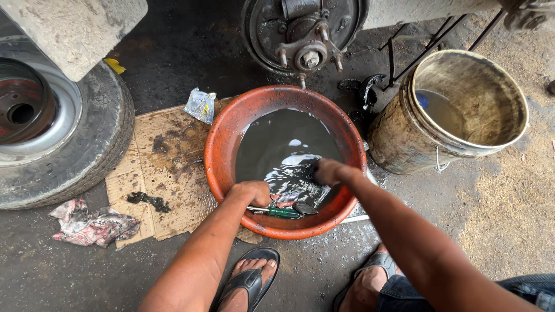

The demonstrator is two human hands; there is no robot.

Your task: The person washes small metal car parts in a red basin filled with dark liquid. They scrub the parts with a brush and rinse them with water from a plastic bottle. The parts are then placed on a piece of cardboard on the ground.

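An orange plastic basin (222, 144) holds dark, murky liquid. Both my hands reach into it. My left hand (252, 193) is closed at the near side, just above a green-handled tool (282, 212) that lies against the basin's near wall. My right hand (329, 171) is closed around a dark wet part at the liquid's surface; the part itself is mostly hidden by splashing liquid and my fingers. What my left hand holds is hidden too.
A dirty bucket (404, 138) with some liquid stands right of the basin. A bare wheel hub (306, 34) sits behind it, a tyre (87, 133) at left. Stained cardboard (167, 167), a rag (92, 225) and a plastic bag (200, 105) lie on the floor. My sandalled feet are below.
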